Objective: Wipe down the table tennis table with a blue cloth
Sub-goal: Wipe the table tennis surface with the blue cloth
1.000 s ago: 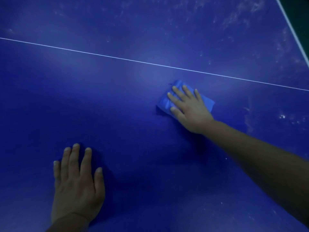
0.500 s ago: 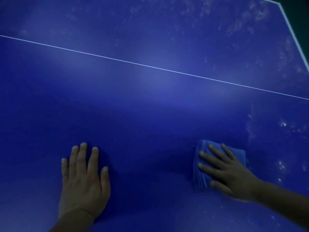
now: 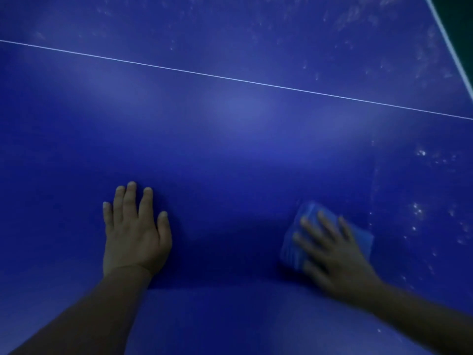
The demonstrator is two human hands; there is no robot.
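Note:
The blue table tennis table point(image 3: 230, 149) fills the view, with a thin white centre line point(image 3: 230, 78) running across it. A folded blue cloth point(image 3: 294, 247) lies on the table at the lower right. My right hand point(image 3: 335, 254) presses flat on the cloth with spread, straight fingers and covers most of it; the hand is slightly blurred. My left hand point(image 3: 135, 231) rests flat on the bare table at the lower left, fingers straight, holding nothing.
Pale dusty smears and specks point(image 3: 419, 208) mark the table to the right of the cloth and beyond the centre line at the top right. The white edge line point(image 3: 450, 44) and the dark floor beyond it show at the top right corner.
My right hand has dragged the cloth from near the centre line back toward me, down the table. The left hand has stayed planted in place.

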